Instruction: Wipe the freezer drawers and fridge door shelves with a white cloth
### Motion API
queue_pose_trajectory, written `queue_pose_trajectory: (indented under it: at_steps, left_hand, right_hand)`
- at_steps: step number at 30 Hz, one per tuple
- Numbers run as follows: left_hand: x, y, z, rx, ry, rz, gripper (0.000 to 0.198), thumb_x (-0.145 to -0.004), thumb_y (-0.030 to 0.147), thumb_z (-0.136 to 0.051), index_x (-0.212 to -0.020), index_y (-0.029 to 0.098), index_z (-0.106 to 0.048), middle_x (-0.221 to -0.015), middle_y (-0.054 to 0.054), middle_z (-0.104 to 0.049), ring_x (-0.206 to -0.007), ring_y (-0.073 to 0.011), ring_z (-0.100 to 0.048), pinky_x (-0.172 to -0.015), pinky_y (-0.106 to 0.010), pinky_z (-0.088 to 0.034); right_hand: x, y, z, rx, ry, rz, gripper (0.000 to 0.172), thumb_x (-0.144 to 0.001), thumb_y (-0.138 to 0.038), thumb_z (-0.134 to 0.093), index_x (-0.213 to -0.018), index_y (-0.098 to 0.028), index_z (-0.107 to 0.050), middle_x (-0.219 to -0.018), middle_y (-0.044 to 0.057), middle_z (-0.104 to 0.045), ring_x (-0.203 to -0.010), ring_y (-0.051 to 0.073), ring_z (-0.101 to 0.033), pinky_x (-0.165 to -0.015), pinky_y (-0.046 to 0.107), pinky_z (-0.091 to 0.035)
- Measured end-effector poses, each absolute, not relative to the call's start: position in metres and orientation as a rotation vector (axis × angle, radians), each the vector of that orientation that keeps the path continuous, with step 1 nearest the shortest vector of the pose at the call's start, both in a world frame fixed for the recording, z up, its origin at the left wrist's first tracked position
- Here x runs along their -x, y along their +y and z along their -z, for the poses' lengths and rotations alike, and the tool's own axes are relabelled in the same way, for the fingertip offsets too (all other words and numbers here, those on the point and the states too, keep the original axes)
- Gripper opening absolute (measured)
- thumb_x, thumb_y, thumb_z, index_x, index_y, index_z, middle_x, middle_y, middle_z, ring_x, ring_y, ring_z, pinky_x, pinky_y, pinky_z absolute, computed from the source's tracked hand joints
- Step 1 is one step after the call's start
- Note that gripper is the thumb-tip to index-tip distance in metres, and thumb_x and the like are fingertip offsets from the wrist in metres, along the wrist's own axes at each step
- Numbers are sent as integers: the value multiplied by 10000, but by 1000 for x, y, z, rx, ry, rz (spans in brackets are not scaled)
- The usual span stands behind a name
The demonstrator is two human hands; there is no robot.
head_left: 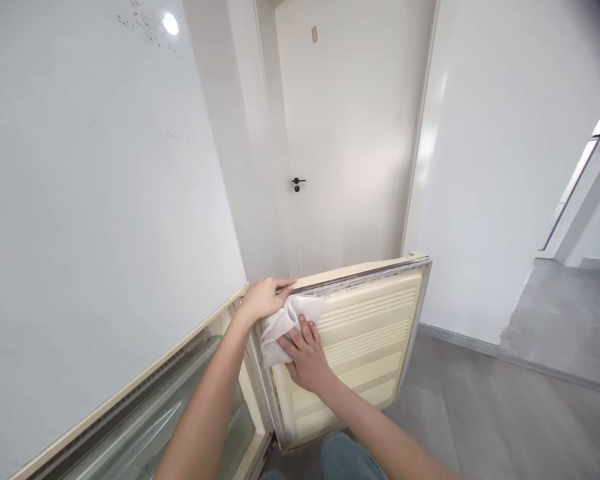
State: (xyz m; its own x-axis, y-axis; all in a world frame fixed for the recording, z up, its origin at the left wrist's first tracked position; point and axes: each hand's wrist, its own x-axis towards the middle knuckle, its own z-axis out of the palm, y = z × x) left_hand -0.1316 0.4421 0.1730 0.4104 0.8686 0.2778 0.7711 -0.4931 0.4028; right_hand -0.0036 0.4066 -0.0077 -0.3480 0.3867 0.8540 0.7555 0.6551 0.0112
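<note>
An open cream refrigerator door (370, 320) swings out from the cabinet, its ribbed inner panel facing me. Dark grime marks its grey gasket (350, 283) along the top. My left hand (266, 297) grips the door's top edge near the hinge corner, fingers along the edge and thumb on the inner side. Under my right hand (307, 353) a folded white cloth (275, 333) is pressed against the upper left of the inner panel. The fingers are bent on the cloth, which partly hides that corner.
At left, the compartment holds clear drawers (180, 407) below a pale top surface (105, 200) with dark specks. A closed white door (350, 133) with a black handle (297, 183) stands behind. Grey flooring (480, 407) lies at right; my knee (350, 457) shows below.
</note>
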Motion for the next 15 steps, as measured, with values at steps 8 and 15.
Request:
queue_pose_trajectory:
  at_steps: [8, 15]
  left_hand:
    - [133, 441, -171, -2441, 1418, -677, 445, -826, 506, -383, -1155, 314, -614, -1263, -4, -654, -1179, -196, -591, -996, -321, -466]
    - [134, 438, -174, -2448, 1397, -665, 438, -830, 493, -378, -1163, 321, -605, -1281, 5, -640, -1197, -194, -577, -1002, -334, -461]
  right_hand:
    - [-40, 404, -6, 945, -1880, 676, 456, -792, -213, -408, -1221, -236, -560, -1294, 54, -540, -1386, 291, -228, -1081, 467, -252]
    - [-122, 425, 7, 1156, -1576, 792, 514, -802, -208, -394, -1310, -152, -445, -1336, 163, -490, -1389, 318, -204, -1037, 535, -269]
